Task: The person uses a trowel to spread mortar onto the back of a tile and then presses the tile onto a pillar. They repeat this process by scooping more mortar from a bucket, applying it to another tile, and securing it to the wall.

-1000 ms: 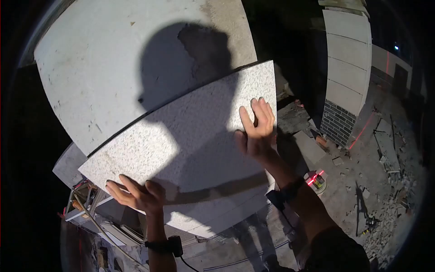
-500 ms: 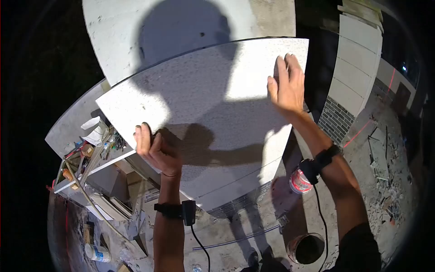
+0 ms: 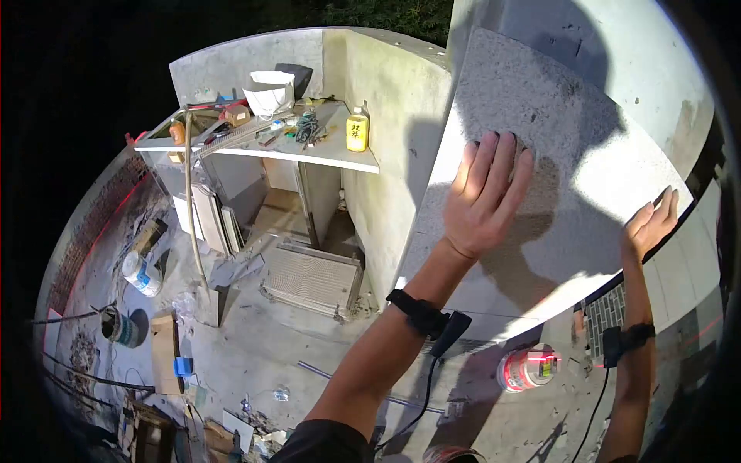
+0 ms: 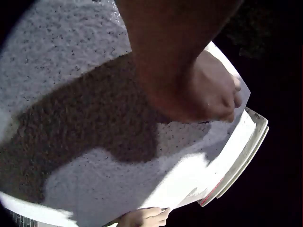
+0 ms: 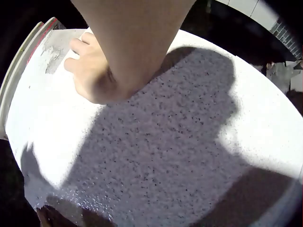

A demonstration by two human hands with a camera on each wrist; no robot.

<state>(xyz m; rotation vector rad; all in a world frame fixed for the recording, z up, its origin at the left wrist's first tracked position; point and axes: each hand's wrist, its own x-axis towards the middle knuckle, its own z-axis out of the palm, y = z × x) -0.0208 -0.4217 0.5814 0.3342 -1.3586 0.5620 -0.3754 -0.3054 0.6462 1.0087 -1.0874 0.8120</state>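
Note:
A pale speckled stone-like slab point(image 3: 525, 92) lies against a larger smooth light panel point(image 3: 664, 77) behind it. My left hand point(image 3: 490, 189) rests on its face toward the left side, fingers extended and the palm hidden. At the slab's right edge my right hand point(image 3: 652, 220) touches it with fingers pointing up. Up close, the left wrist view shows the left hand point(image 4: 206, 92) at the slab's far part, fingertips mostly hidden. Seen from the right wrist, the right hand point(image 5: 92, 73) lies against the brightly lit surface of the slab point(image 5: 156, 137).
Left of the slab, a counter point(image 3: 347, 158) carries a yellow bottle point(image 3: 356, 130), a white bag point(image 3: 270, 94) and tools. Below stand a ribbed box-like panel point(image 3: 309, 278) and a shovel point(image 3: 204, 305). A red-and-white bucket point(image 3: 521, 370) stands beneath the slab, near my forearms.
The head view has swung left, bringing the counter and floor clutter into sight and shifting the slab rightward. My left hand has moved from the slab's lower left edge onto its face.

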